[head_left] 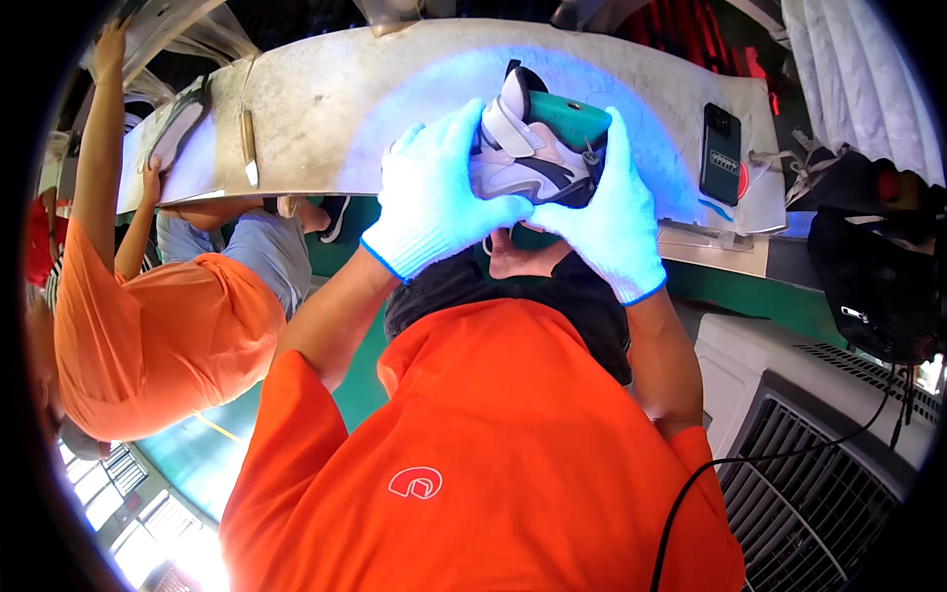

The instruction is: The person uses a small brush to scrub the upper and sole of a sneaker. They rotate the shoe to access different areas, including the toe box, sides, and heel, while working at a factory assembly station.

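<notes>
While the left hand point(429, 187) is curved around the left side of the shoe point(528, 178), the right hand point(621, 207) clasps its right side; both wear white gloves, and the thumbs meet or nearly meet on the near side. The shoe is positioned at the near edge of the table point(316, 118); contact with the surface cannot be determined. A green last point(567, 118) protrudes from the shoe. A phone point(721, 153) lies toward the table's right end. Left of the hands, a wooden-handled tool point(248, 143) points toward the near edge.
</notes>
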Action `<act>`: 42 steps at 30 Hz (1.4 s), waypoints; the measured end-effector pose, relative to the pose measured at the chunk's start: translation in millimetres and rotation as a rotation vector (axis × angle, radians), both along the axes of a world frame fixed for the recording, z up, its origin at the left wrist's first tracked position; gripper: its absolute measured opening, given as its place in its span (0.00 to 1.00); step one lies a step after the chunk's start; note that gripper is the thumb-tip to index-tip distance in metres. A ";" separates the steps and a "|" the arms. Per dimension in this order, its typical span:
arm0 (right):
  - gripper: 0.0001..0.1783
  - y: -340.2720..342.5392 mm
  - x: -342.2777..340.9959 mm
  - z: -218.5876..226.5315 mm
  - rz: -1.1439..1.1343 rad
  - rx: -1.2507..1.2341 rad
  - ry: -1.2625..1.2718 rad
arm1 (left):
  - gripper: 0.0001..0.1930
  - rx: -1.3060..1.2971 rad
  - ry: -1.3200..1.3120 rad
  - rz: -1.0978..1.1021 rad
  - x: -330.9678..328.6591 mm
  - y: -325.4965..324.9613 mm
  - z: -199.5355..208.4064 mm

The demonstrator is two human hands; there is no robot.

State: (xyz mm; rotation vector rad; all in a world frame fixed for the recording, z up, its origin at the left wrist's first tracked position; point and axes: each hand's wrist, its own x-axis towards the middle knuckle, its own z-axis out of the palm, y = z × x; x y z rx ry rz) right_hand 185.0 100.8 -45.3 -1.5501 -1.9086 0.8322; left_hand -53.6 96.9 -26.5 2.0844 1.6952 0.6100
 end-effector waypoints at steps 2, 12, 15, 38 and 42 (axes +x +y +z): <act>0.77 -2.0 0.0 -1.9 -0.007 -0.023 0.045 | 0.55 -0.005 -0.045 0.034 3.1 -1.8 -1.3; 0.38 30.7 31.6 -27.4 -0.117 0.004 0.515 | 0.55 0.005 0.048 -0.120 -16.3 15.5 -6.1; 0.17 49.4 68.4 -71.3 -0.545 -0.247 0.859 | 0.55 0.061 0.087 -0.139 -10.4 24.5 -1.8; 0.09 52.9 14.5 -85.6 -0.556 -0.514 1.272 | 0.59 0.148 -0.036 -0.086 -2.3 18.7 -16.0; 0.13 34.2 3.9 -68.2 -0.602 -0.376 1.357 | 0.56 0.171 -0.017 -0.090 -4.9 17.9 -11.9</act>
